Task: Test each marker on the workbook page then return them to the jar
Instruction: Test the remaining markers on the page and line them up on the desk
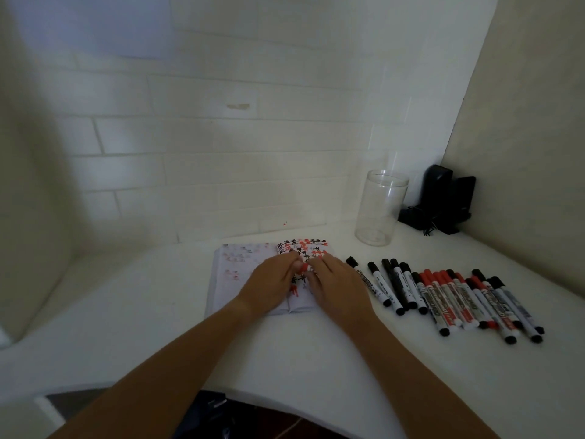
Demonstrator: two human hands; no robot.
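Workbook: open on white table, right page filled with red and black marks. Left hand and right hand: both over the page, fingers curled, together pinching a red marker. Further right: row of black and red markers lying on table; clear jar upright behind them, near a black device in the corner.

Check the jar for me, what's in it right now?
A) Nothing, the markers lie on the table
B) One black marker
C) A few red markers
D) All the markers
A: the clear jar stands with no marker in it, while the markers lie in a row on the table in front of it.
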